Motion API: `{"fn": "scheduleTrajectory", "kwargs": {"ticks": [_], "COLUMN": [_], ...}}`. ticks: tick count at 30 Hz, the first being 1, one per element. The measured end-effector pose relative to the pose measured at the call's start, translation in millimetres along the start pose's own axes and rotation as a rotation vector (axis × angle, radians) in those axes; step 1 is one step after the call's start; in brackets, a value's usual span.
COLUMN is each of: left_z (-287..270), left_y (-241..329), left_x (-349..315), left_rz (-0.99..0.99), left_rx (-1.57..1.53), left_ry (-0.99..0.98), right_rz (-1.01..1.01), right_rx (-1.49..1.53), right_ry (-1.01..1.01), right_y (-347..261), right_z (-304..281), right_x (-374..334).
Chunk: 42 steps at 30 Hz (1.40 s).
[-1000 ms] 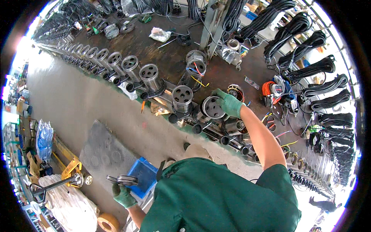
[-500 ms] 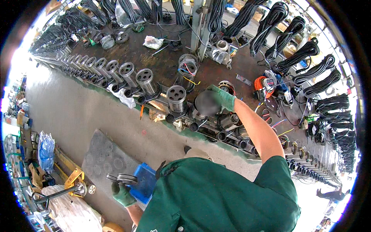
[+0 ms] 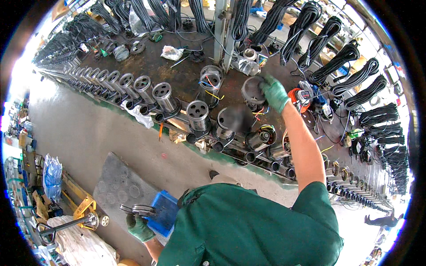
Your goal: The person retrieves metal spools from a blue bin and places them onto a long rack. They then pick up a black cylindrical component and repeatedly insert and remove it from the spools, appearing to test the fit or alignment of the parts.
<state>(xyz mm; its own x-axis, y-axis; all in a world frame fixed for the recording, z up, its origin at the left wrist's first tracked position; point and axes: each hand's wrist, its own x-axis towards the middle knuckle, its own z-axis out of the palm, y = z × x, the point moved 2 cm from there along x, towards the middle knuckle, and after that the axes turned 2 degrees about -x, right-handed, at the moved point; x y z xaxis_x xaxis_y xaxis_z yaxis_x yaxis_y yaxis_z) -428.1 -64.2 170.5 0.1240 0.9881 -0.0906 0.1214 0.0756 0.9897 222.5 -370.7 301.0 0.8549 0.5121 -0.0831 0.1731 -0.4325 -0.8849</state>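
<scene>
My right hand [image 3: 275,94], in a green glove, reaches over the workbench, its fingers closed at the right edge of a round dark-grey disc [image 3: 253,90]. Coloured wires [image 3: 258,114] show just below the disc. Closest to it in the row is a metal cylinder [image 3: 224,123] with a holed top, partly blurred on its right. Low at the left, my left hand [image 3: 140,228], also gloved, grips several round dark metal discs [image 3: 143,209] near a blue bin [image 3: 165,213].
A row of metal cylinders [image 3: 197,113] lines the bench's near edge. Wires stick up from an open cylinder [image 3: 212,80] near a metal post [image 3: 220,33]. Bundles of black cable [image 3: 301,26] hang behind. An orange tool [image 3: 300,99] lies to the right; a grey mat [image 3: 120,181] covers some floor.
My right hand has moved away from the cylinder in the row, up and to the right, to the grey disc. The cylinder's holed top now shows. My left hand keeps its discs.
</scene>
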Motion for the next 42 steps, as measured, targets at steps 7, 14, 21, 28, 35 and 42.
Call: {"fn": "scheduleTrajectory", "kwargs": {"ticks": [7, 14, 21, 28, 35, 42], "left_z": [53.5, 106.1, 177.4, 190.8, 202.4, 231.9], "left_y": [42.4, 91.0, 134.0, 132.1, 104.0, 96.2], "left_x": [-3.1, -1.4, -20.1, -33.3, -43.8, -68.3], "left_rz": [0.064, 0.026, 0.004, -0.054, -0.011, 0.04], "left_rx": [-0.088, -0.036, -0.092, -0.201, -0.124, -0.13], "left_ry": [-0.031, -0.271, -0.525, -0.674, -0.715, -0.903], "right_rz": [0.171, 0.046, 0.087, -0.058, -0.541, -0.151], "right_rx": [-0.592, -0.873, -0.325, -0.787, -0.366, -0.112], "right_ry": [0.019, 0.093, -0.103, 0.267, -0.268, -0.195], "right_y": [98.7, 99.0, 118.2, 76.0, -55.6, -66.7], "right_z": [-12.4, 16.6, 6.6, 2.9, 151.5, 171.3], "right_x": [46.6, 38.1, 17.9, -13.2, -239.8, -296.0]}}
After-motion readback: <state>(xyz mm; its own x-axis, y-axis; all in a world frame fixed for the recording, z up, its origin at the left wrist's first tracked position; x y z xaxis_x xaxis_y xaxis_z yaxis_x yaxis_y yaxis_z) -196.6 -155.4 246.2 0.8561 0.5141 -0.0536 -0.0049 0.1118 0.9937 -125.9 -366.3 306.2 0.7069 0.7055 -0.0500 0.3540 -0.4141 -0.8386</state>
